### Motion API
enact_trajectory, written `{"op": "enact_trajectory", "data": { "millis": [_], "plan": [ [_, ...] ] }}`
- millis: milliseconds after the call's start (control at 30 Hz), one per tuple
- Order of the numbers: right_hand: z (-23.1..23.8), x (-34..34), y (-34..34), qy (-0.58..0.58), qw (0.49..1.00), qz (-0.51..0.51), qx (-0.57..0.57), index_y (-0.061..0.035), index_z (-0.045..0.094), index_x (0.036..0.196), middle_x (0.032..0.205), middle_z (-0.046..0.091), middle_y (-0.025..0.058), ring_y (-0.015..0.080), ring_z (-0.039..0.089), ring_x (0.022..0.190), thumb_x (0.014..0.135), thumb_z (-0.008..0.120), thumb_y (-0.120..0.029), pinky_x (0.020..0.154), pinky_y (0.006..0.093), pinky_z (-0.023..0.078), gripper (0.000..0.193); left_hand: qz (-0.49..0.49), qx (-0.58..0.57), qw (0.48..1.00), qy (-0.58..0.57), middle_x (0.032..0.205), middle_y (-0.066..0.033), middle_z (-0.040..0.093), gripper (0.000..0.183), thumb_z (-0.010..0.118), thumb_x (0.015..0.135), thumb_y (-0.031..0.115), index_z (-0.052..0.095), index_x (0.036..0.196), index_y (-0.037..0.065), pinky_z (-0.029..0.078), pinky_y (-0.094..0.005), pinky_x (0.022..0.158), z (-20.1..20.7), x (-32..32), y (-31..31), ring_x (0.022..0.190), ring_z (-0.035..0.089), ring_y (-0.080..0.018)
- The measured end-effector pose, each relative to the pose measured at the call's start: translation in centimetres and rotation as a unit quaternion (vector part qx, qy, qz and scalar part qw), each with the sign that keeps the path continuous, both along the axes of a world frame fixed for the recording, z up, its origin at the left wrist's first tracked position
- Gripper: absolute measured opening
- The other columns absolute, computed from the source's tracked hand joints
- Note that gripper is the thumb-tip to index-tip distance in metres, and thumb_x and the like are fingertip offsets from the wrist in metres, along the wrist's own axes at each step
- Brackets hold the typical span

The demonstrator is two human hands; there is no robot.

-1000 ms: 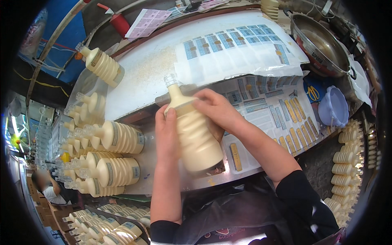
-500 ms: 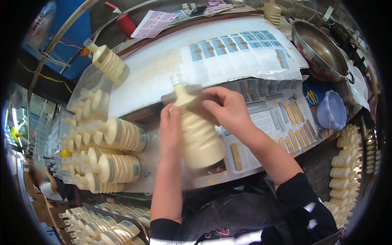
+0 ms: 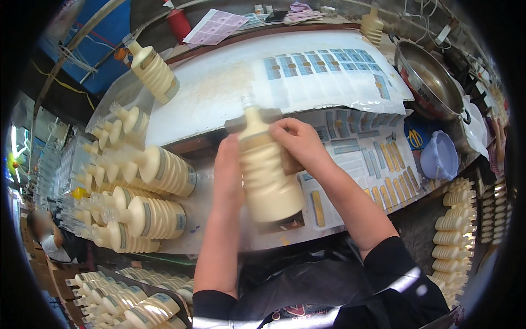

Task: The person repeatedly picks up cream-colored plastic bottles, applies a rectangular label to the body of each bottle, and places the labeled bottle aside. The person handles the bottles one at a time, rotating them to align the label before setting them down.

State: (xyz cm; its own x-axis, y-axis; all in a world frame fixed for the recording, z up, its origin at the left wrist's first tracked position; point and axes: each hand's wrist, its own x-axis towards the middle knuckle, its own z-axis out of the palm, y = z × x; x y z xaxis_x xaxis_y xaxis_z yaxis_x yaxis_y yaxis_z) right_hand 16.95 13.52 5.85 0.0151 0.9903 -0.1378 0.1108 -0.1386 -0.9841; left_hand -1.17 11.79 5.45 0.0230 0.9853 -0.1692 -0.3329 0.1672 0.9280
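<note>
A cream-coloured bottle [image 3: 272,189] with a wavy, ridged body and a clear neck leans back in front of me, its neck pointing away. Round its shoulder runs a greyish-gold label strip [image 3: 256,141]. My left hand [image 3: 227,164], somewhat blurred, grips the bottle's left side, with the fingertips by the shoulder. My right hand [image 3: 298,140] is closed, thumb and fingers pressing at the right end of the strip against the bottle. Behind the bottle, a brown holder-like piece [image 3: 289,163] shows partly; most of it is hidden.
Rows of similar bottles [image 3: 156,219] stand at the left, and one bottle [image 3: 153,74] stands farther back. Blue and gold labels [image 3: 392,192] lie on sheets to the right; more blue labels [image 3: 307,63] cover the white board [image 3: 203,104]. A purple bucket [image 3: 440,156] and metal pan [image 3: 430,77] are at right.
The strip, earlier blurred around the upper shoulder, now shows as a band round it. My right hand has moved slightly closer against the bottle. The whole view has shifted a little.
</note>
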Motion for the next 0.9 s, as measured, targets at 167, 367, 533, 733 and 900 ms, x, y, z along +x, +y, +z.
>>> {"op": "enact_trajectory", "data": {
  "millis": [167,367,533,733,900],
  "plan": [
    [-0.5,-0.1,0.2,0.051,0.999,0.0,-0.008,-0.0011,0.07,0.114,0.1,0.071,0.004,0.0087,0.063,0.09,0.095,0.074,-0.032,0.08,0.0257,0.051,0.036,0.023,0.011,0.999,-0.03,0.103,-0.002,0.065,0.021,0.058,0.108,0.029,0.059,0.114,0.009,0.054,-0.0294,0.086,-1.6,0.2,0.8,0.094,0.062,-0.0106],
    [-0.9,0.1,0.2,0.057,0.998,0.004,-0.004,-0.0018,0.07,0.113,0.099,0.071,0.0038,0.0084,0.063,0.088,0.096,0.073,-0.033,0.078,0.0257,0.052,0.036,0.004,0.024,0.998,-0.052,0.11,-0.0042,0.067,0.025,0.052,0.11,0.03,0.058,0.12,0.008,0.055,-0.0313,0.089,-2.7,-0.2,0.9,0.1,0.064,-0.0127],
    [-0.7,0.1,0.1,0.047,0.999,0.0,0.001,-0.0017,0.069,0.114,0.099,0.071,0.004,0.0086,0.064,0.088,0.096,0.073,-0.033,0.078,0.0257,0.052,0.036,-0.023,0.001,0.996,-0.09,0.114,-0.0054,0.063,0.029,0.053,0.109,0.03,0.055,0.125,0.005,0.052,-0.0302,0.09,-2.9,-0.8,1.4,0.102,0.06,-0.0117],
    [-0.4,0.0,0.0,0.064,0.998,0.003,-0.012,-0.0008,0.068,0.115,0.1,0.071,0.0042,0.0087,0.064,0.088,0.097,0.072,-0.033,0.079,0.0258,0.052,0.037,0.02,0.012,0.998,-0.056,0.115,-0.0046,0.063,0.03,0.048,0.111,0.033,0.054,0.126,0.007,0.053,-0.0292,0.09,-2.2,-0.1,0.8,0.103,0.061,-0.012],
    [-0.5,0.1,0.0,0.06,0.998,0.009,-0.009,-0.0006,0.068,0.115,0.101,0.071,0.0044,0.0086,0.064,0.089,0.098,0.071,-0.032,0.079,0.0256,0.052,0.036,-0.009,0.054,0.998,0.011,0.116,-0.0082,0.06,0.032,0.057,0.106,0.033,0.052,0.125,0.007,0.051,-0.031,0.089,-2.5,-0.1,1.0,0.103,0.057,-0.0138]
  ]
}}
